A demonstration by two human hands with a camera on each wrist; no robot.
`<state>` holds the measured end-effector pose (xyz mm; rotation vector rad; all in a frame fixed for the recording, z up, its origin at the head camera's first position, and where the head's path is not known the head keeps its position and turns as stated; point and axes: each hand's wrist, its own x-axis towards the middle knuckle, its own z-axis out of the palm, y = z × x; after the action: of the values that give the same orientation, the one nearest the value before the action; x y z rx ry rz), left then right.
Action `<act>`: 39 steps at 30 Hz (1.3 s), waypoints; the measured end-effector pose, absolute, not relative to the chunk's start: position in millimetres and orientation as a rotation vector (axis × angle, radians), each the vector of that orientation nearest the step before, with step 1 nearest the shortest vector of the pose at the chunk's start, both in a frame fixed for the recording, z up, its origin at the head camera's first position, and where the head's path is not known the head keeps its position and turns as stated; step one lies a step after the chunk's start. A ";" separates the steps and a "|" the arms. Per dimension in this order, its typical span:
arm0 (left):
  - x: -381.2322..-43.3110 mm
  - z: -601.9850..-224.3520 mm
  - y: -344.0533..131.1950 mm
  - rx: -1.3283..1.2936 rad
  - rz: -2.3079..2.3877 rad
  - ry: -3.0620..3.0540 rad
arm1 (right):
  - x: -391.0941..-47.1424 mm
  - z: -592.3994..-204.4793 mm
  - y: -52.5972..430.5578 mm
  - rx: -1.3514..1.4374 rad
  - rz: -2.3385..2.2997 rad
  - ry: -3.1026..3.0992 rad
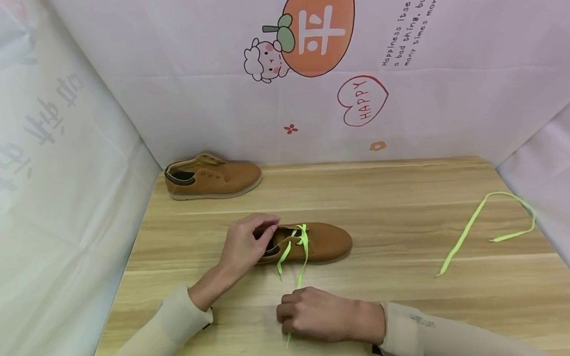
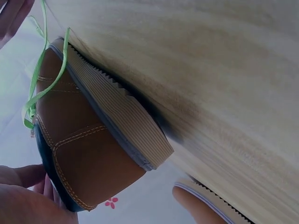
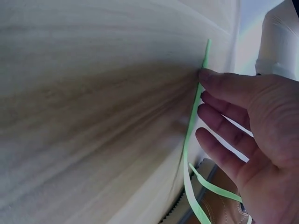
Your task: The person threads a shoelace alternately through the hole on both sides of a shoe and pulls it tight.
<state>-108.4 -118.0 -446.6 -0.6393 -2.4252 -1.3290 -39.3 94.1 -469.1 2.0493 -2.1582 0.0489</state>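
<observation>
A brown leather shoe (image 1: 333,243) lies on its sole in mid-table, toe to the right. My left hand (image 1: 246,242) grips its collar around the opening; the left wrist view shows fingers and thumb at the dark collar edge (image 2: 44,140). A neon yellow-green shoelace (image 1: 303,241) runs through the front eyelets, with a short end on the left and a longer one towards me. Below the shoe, my right hand (image 1: 319,314) pinches that longer end. In the right wrist view, the lace (image 3: 190,126) passes between thumb and fingertips, its tip sticking out beyond.
A second brown shoe (image 1: 228,179), without a lace, stands at the back left of the wooden table (image 1: 386,195). Another yellow-green lace (image 1: 464,236) lies bent at the right. White printed cloth (image 1: 205,96) hangs behind and at both sides.
</observation>
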 end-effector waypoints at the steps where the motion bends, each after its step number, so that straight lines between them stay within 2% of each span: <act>1: -109.6 -447.0 -118.0 -0.645 -1.327 -2.412 | -39.1 -470.2 93.9 2.041 0.049 -2.149; 18: -119.5 -446.2 -108.9 -0.692 -0.986 -2.671 | -32.4 -468.8 86.7 1.922 -0.065 -2.231; 28: -121.6 -443.5 -104.7 -0.671 -0.939 -2.701 | -28.8 -468.8 84.4 1.955 -0.167 -2.280; 33: -123.0 -442.2 -103.5 -0.654 -0.942 -2.710 | -30.4 -471.9 85.5 1.970 0.008 -2.334; 39: -125.9 -441.2 -103.2 -0.616 -0.950 -2.722 | -36.7 -470.0 90.6 1.978 0.460 -2.387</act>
<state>-125.9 -103.2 -441.2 -0.6159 -2.7221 -0.9498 -36.7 90.6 -470.0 1.9775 -2.3873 0.4596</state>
